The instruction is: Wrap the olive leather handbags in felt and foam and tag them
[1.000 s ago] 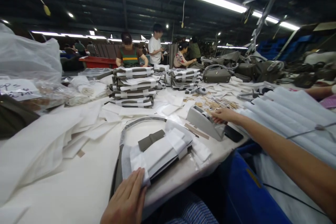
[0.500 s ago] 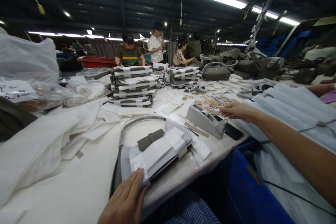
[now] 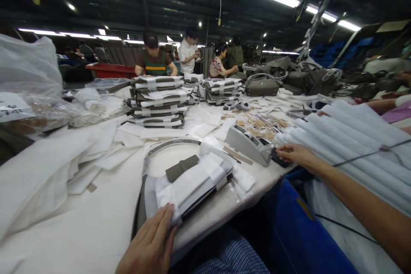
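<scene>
A folded handbag (image 3: 192,188) lies on the table in front of me, wrapped in white paper, with a covered loop handle and a dark brown strap piece on top. My left hand (image 3: 149,239) rests on its near left end, fingers stretched out flat over the paper. To the right stands a grey tape dispenser (image 3: 247,143). Just beyond the dispenser's right end is my right hand (image 3: 297,156), fingertips closed in a pinch; anything between them is too small to make out. A dark phone-like object (image 3: 281,158) lies partly hidden behind that hand.
Stacked wrapped bags (image 3: 157,102) stand behind. White paper sheets (image 3: 41,171) spread across the left, and small brown tags (image 3: 257,124) lie scattered beyond the dispenser. A blue bin (image 3: 298,231) and white wrapped rolls (image 3: 349,137) are at right. Several people work in the background.
My right hand has moved slightly right and down, away from the dispenser's end. My left hand stays on the bag. The whole view has shifted a little.
</scene>
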Demonstrator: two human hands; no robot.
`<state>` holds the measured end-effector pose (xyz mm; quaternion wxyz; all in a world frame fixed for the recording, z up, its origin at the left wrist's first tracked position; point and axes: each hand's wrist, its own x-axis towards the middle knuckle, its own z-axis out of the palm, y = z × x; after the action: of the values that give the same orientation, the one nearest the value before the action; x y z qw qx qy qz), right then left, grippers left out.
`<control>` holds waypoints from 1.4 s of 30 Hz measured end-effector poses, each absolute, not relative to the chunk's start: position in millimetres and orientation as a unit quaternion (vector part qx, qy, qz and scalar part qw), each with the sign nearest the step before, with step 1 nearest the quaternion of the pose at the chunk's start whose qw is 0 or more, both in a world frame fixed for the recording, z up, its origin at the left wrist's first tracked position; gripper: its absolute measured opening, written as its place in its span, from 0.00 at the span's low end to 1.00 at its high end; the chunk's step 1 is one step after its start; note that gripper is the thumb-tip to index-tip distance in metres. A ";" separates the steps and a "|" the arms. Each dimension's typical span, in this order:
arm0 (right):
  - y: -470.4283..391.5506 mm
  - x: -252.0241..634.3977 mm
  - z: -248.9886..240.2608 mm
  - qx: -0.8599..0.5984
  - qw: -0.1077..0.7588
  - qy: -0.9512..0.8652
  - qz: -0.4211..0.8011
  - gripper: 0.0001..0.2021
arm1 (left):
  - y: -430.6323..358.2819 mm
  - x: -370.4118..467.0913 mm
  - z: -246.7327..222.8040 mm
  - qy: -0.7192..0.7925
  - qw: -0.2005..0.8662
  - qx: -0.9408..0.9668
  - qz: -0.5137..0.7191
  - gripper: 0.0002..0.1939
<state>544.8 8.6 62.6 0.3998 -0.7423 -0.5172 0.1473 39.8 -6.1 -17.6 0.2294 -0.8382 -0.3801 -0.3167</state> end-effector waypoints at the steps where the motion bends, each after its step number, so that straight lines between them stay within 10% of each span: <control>1: 6.5 545.5 60.6 -0.742 0.389 -0.516 0.177 0.15 | -5.9 39.8 -18.4 -0.381 0.228 -0.838 -0.318 0.20; 13: 24.9 385.0 110.8 -0.525 0.245 -0.746 0.328 0.20 | -17.3 46.5 -13.9 -0.446 0.138 -0.826 -0.317 0.17; 26: 122.0 184.4 94.5 -0.244 -0.126 -0.951 0.141 0.27 | -21.2 52.7 -19.1 -0.470 0.049 -0.813 -0.340 0.18; 42: 125.2 147.9 95.5 -0.189 -0.251 -0.948 0.042 0.17 | -20.5 51.7 -19.4 -0.482 -0.010 -0.789 -0.381 0.19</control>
<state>147.9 125.2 95.5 -0.2510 -0.1895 -0.9483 0.0419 51.7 -20.5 -19.4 -0.0096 -0.7888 -0.4822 -0.3810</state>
